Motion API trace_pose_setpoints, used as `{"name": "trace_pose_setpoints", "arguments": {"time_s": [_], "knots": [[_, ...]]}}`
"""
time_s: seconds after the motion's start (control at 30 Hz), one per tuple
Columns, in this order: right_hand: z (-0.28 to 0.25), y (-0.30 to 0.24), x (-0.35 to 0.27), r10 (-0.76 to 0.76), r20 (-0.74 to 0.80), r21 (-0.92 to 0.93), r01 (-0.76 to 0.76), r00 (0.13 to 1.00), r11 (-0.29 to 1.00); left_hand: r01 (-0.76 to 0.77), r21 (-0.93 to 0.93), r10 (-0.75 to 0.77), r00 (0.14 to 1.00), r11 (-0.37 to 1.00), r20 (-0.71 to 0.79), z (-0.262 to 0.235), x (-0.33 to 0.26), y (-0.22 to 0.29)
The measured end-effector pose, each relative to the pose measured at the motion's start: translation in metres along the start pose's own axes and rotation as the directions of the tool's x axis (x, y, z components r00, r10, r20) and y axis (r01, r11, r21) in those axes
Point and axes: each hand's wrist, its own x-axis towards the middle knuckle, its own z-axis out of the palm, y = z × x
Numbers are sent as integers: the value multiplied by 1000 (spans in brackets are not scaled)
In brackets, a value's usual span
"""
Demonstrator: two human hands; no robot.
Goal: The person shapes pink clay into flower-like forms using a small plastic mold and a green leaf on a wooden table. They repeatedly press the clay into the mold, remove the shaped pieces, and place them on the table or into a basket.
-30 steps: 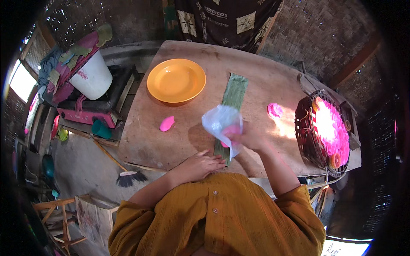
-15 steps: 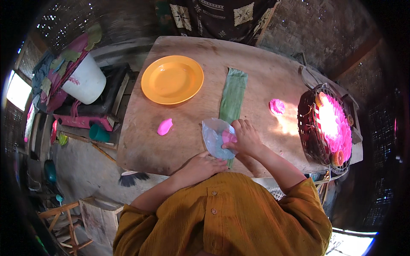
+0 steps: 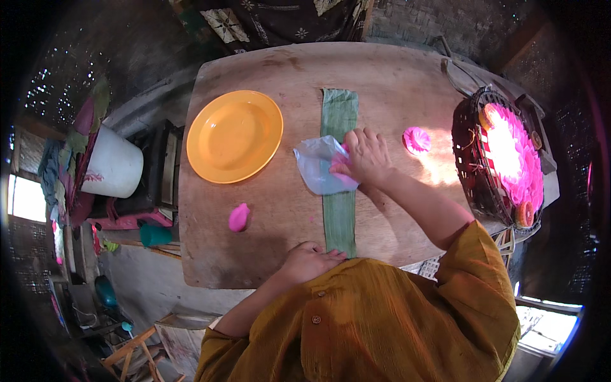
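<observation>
My right hand (image 3: 370,158) is closed on a clear plastic bag (image 3: 318,173) with something pink showing inside at the fingers. The bag lies over the middle of a long green leaf strip (image 3: 339,226), covering part of it. At the strip's near end, my left hand (image 3: 310,261) lies flat with its fingertips on the leaf, close to my shirt. Left of the strip sits a smooth pink lump (image 3: 238,218). A ridged pink piece (image 3: 417,141) rests on the table to the right of my right hand.
A yellow plate (image 3: 234,137) sits on the wooden table (image 3: 280,245) at the left. On the right stands a dark woven basket (image 3: 469,149) filled with bright pink pieces. Beyond the left edge are a white bucket (image 3: 114,167) and a green cup (image 3: 155,235).
My right hand has slid the bag away from me along the leaf strip. My left hand, earlier beside the bag, now rests at the strip's near end. The view has shifted.
</observation>
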Motion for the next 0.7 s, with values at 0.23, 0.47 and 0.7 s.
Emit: {"name": "trace_pose_setpoints", "arguments": {"time_s": [0.23, 0.47, 0.7], "knots": [[5, 19, 50, 88, 3, -75, -88, 996, 993, 92, -355, -29, 984, 930, 178, 11, -5, -7], [-4, 22, 84, 271, 37, -69, -268, 962, 961, 396, -655, -239, 917, 644, 320, 9, -2, 2], [-21, -4, 15, -2, 564, 300, -202, 825, 932, 360, -571, -218, 928, 738, 302, -9, 1, 10]]}}
